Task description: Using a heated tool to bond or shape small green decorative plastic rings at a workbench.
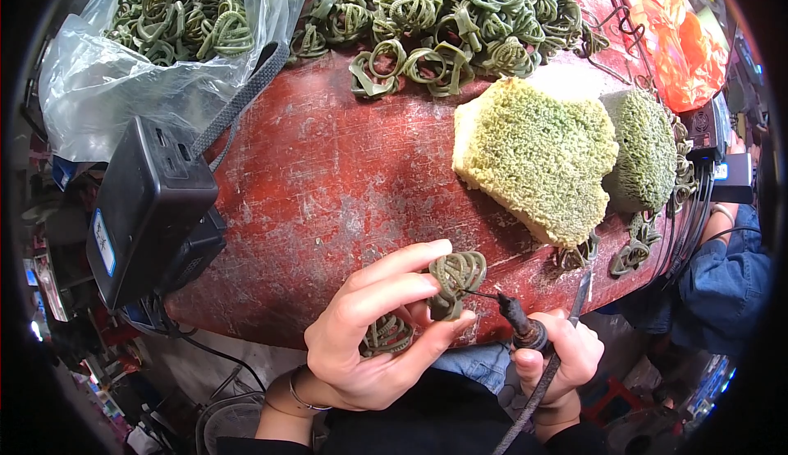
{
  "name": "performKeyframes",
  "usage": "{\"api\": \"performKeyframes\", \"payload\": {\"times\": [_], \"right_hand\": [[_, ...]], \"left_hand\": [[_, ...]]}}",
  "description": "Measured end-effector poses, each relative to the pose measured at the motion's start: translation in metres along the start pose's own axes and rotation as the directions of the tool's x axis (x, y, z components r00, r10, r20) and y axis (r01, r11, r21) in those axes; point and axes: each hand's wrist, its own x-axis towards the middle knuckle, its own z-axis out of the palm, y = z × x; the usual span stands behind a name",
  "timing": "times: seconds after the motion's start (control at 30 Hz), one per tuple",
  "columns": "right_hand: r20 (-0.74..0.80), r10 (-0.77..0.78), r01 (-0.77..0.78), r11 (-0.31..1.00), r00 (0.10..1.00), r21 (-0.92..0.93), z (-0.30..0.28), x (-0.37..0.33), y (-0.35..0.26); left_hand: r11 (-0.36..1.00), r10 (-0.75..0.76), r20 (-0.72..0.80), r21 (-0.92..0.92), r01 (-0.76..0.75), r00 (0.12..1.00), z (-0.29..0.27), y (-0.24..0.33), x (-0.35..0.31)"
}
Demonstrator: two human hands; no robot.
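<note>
Between the thumb and fingertips of my left hand (369, 324) is a dark green wax ring (456, 278) with a ribbed, openwork top. A second green wax ring (386, 336) rests in the same palm, partly behind the fingers. My right hand (566, 352) grips a black wax pen (521, 321); its thin metal tip points left and meets or nearly meets the first ring. Through the same hand runs a long, narrow grey tool (581, 295), blade-like at the upper end and textured lower down. Its exact kind is unclear.
Many green rings (414, 7) are heaped at the back, and more fill a clear plastic bag (90, 85). Two porous green blocks (538, 155) (644, 151) stand right of centre on the worn red table (328, 184). Black power bank-like boxes (144, 209) stand left. Another person's sleeve (726, 291) shows right.
</note>
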Motion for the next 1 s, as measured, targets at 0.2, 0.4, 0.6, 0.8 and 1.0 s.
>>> {"api": "performKeyframes", "payload": {"times": [0.2,0.4,0.6,0.8,1.0], "right_hand": [[0.005,0.005,-0.005,1.000,1.000,-0.005,-0.002,0.000,-0.001],[-0.017,0.052,-0.050,0.994,0.998,0.101,0.002,-0.010,0.008],[-0.051,0.083,-0.073,0.984,0.995,0.165,0.002,-0.016,0.012],[-0.113,0.149,-0.116,0.960,0.982,0.254,0.004,-0.017,0.014],[-0.134,0.159,-0.120,0.958,0.978,0.261,0.007,-0.014,0.012]], "left_hand": [[1.000,0.006,-0.003,-0.002,-0.006,1.000,0.001,0.000,0.000],[1.000,-0.008,-0.007,0.012,0.008,1.000,0.000,0.001,0.000],[1.000,0.003,-0.003,0.011,-0.003,1.000,0.001,0.001,0.001],[1.000,-0.012,0.050,0.023,0.011,0.999,-0.002,0.001,-0.001],[0.998,-0.028,0.103,0.060,0.022,0.994,-0.004,0.002,-0.001]]}}
